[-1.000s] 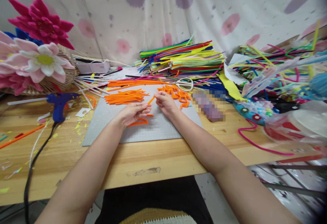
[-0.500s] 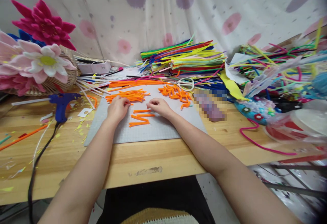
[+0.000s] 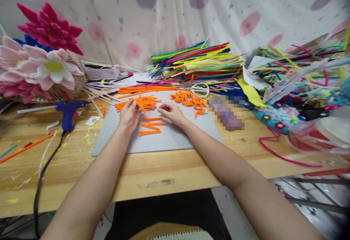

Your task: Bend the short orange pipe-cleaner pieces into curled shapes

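Observation:
My left hand (image 3: 129,115) rests at the near edge of a pile of straight orange pipe-cleaner pieces (image 3: 149,102) and pinches one short orange piece (image 3: 141,105) that sticks up from its fingers. My right hand (image 3: 171,113) lies beside it on the grey cutting mat (image 3: 175,139), fingers curled loosely, holding nothing that I can see. Three bent orange pieces (image 3: 151,126) lie in a row on the mat between and below the hands. A heap of curled orange pieces (image 3: 189,100) sits behind my right hand.
A blue glue gun (image 3: 68,111) with a black cord lies left of the mat. White scissors (image 3: 200,89) and a stack of coloured pipe cleaners (image 3: 197,63) lie behind. Fabric flowers (image 3: 41,65) stand at left; craft clutter and a pink pipe cleaner (image 3: 284,156) lie at right.
A bent orange piece was laid on the mat with the other two. My left hand reached back to the straight pile and picked up one piece; my right hand settled on the mat.

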A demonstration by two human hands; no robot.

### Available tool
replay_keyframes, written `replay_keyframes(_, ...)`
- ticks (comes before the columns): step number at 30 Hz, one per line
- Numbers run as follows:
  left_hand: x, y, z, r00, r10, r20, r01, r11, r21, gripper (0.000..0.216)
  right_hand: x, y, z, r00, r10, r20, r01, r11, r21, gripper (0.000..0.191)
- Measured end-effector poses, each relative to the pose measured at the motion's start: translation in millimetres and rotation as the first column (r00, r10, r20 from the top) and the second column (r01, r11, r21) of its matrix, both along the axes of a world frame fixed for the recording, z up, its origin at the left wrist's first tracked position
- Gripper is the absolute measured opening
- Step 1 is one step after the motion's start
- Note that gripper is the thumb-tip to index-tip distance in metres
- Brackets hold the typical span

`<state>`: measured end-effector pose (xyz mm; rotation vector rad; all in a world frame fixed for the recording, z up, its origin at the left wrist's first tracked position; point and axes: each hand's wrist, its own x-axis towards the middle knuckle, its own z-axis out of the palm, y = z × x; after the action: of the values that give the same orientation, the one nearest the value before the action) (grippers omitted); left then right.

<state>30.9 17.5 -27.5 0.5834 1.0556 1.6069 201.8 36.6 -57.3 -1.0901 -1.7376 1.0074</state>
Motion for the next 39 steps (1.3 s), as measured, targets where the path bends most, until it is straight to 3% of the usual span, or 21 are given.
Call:
replay_keyframes(6,29,-9,-4.7,0.964,-0.226,-0.141,0.228,0.974,-0.003,0.015,-4,-6,-0.4,0.99,0.067,0.123,-0.079,0.992,0.096,0.025)
replay_keyframes(9,15,-4,-9.8,0.9,-0.142,-0.411,0.168,0.985,0.027,0.015,-1,-7,1.4,0.967,-0.02,0.254,-0.038,0.974,0.221,0.016)
replay_keyframes(10,6,-2,-11.4,0.828,-0.035,-0.559,0.091,0.993,0.073,0.014,1,-7,2.3,0.954,-0.049,0.295,-0.035,0.961,0.273,0.016)
replay_keyframes(12,-13,1,-14.2,0.527,0.14,-0.838,-0.007,0.987,0.16,0.009,5,-7,3.9,0.929,-0.062,0.366,-0.075,0.934,0.349,0.016)
replay_keyframes(14,-28,4,-17.0,0.218,0.156,-0.963,-0.003,0.987,0.159,0.008,7,-7,5.0,0.912,-0.027,0.409,-0.139,0.918,0.371,0.015)
replay_keyframes(15,-33,4,-18.3,0.115,0.144,-0.983,0.008,0.989,0.146,0.011,8,-7,5.3,0.91,-0.009,0.414,-0.16,0.914,0.373,0.015)
replay_keyframes(17,-38,6,-20.2,-0.026,0.101,-0.995,0.031,0.995,0.1,0.011,8,-7,5.0,0.92,-0.009,0.393,-0.155,0.91,0.384,0.018)
replay_keyframes(19,-38,6,-20.3,-0.098,0.075,-0.992,0.044,0.996,0.071,0.007,8,-6,4.3,0.931,-0.05,0.362,-0.107,0.91,0.401,0.018)
replay_keyframes(26,-27,3,-8.3,-0.179,0.199,-0.963,0.026,0.98,0.198,0.017,8,-5,6.6,0.922,-0.253,0.293,0.086,0.872,0.483,0.021)
replay_keyframes(30,-15,0,-4.3,-0.193,0.244,-0.95,0.114,0.968,0.226,0.021,4,-9,12.6,0.883,-0.285,0.373,0.032,0.829,0.558,0.029)
replay_keyframes(33,1,-5,-3.2,-0.16,0.293,-0.943,0.263,0.933,0.245,0.022,1,-12,15.8,0.847,-0.282,0.451,-0.046,0.806,0.59,0.031)
replay_keyframes(36,15,-10,-1.3,-0.102,0.319,-0.942,0.391,0.884,0.256,0.024,2,-11,17.0,0.834,-0.295,0.467,-0.044,0.808,0.588,0.026)
replay_keyframes(39,15,-11,0.2,-0.06,0.316,-0.947,0.376,0.886,0.272,0.028,5,-9,16.7,0.888,-0.292,0.356,0.056,0.836,0.546,0.021)
